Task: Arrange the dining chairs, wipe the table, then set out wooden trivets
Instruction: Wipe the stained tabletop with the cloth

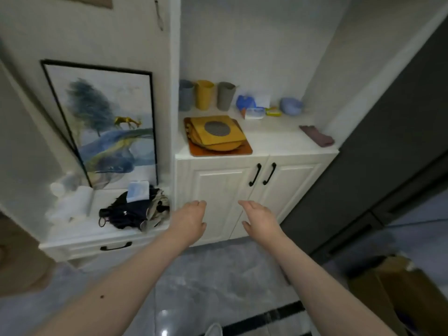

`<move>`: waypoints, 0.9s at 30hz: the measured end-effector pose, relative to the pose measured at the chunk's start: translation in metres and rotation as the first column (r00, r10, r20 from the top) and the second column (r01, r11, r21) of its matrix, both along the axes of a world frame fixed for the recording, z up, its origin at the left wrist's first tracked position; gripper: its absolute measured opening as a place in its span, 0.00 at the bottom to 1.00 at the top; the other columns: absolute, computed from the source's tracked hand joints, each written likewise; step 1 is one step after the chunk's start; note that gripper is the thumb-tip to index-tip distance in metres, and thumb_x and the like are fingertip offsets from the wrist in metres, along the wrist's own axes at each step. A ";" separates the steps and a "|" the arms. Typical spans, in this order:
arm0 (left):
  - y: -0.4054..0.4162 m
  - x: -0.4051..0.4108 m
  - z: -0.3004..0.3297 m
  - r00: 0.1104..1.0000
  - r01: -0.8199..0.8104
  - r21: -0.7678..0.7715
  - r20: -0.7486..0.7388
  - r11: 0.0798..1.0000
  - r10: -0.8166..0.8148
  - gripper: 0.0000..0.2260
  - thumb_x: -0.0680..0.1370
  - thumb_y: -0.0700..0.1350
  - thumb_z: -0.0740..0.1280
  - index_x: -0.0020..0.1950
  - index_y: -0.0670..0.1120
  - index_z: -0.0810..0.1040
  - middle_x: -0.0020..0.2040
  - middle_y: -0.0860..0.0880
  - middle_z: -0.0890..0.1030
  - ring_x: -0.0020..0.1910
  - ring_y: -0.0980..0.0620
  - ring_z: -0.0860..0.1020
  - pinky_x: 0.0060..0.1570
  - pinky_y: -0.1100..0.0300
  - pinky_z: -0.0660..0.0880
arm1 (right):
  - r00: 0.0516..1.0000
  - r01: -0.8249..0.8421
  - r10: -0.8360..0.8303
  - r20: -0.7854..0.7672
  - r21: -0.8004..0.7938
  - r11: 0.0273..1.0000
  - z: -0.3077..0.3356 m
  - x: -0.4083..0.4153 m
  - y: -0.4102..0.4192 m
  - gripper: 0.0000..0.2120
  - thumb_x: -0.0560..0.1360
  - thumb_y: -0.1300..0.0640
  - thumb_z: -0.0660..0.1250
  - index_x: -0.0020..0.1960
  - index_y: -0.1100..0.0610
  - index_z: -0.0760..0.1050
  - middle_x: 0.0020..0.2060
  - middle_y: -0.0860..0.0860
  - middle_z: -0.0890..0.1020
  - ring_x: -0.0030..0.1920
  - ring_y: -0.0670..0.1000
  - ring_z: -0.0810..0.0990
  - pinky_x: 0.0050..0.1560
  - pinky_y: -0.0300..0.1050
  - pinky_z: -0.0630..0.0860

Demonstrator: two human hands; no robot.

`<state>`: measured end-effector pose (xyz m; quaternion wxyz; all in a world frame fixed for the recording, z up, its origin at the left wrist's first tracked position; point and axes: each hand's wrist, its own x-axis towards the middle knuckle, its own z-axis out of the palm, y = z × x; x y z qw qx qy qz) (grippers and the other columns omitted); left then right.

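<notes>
Trivets (215,134): stiff, light wooden stack, probably loose; grip opposite edges.
Left hand (188,220): empty, fingers loosely curled.
Right hand (260,218): empty, fingers relaxed together.

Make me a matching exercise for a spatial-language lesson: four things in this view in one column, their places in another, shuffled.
Things:
1. stack of wooden trivets
2. dark folded cloth
3. framed painting
4. yellow cup

Places:
A. between two grey cups at the wall
B. leaning on the wall above the low drawer unit
C. right edge of the white counter
D. front left of the white counter

Pairs: 1-D, 2-C, 3-B, 4-A
</notes>
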<state>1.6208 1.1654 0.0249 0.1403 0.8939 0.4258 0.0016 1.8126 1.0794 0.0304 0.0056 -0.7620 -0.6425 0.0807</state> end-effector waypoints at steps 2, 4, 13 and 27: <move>0.013 0.046 0.007 0.997 0.075 -0.005 0.018 0.997 -0.075 0.24 0.79 0.50 0.62 0.72 0.45 0.61 0.67 0.45 0.70 0.64 0.46 0.70 0.59 0.52 0.70 | 0.999 0.032 -0.032 0.004 0.011 0.999 0.005 0.039 0.004 0.28 0.77 0.57 0.62 0.76 0.54 0.58 0.70 0.53 0.69 0.68 0.54 0.69 0.65 0.45 0.64; 0.023 0.090 0.018 0.992 0.111 -0.011 0.059 0.994 -0.110 0.24 0.79 0.51 0.62 0.73 0.46 0.61 0.67 0.45 0.70 0.64 0.46 0.71 0.59 0.53 0.71 | 0.998 0.058 -0.058 0.015 0.022 0.998 0.015 0.075 0.005 0.28 0.79 0.57 0.61 0.76 0.54 0.57 0.70 0.52 0.68 0.68 0.53 0.68 0.66 0.44 0.64; 0.054 0.269 0.057 0.929 0.321 0.059 0.172 0.945 -0.327 0.22 0.78 0.51 0.63 0.71 0.46 0.65 0.65 0.45 0.73 0.61 0.45 0.73 0.57 0.51 0.73 | 0.952 0.293 -0.301 0.050 0.125 0.948 0.054 0.214 0.000 0.27 0.78 0.55 0.62 0.75 0.53 0.59 0.68 0.51 0.70 0.67 0.52 0.70 0.63 0.45 0.65; 0.151 0.459 0.063 0.817 0.517 0.070 0.256 0.853 -0.516 0.20 0.78 0.45 0.63 0.70 0.45 0.67 0.64 0.45 0.74 0.62 0.46 0.72 0.54 0.56 0.71 | 0.807 0.590 -0.584 -0.093 0.162 0.791 0.058 0.348 0.068 0.25 0.77 0.56 0.63 0.73 0.55 0.63 0.65 0.54 0.73 0.62 0.54 0.73 0.61 0.47 0.69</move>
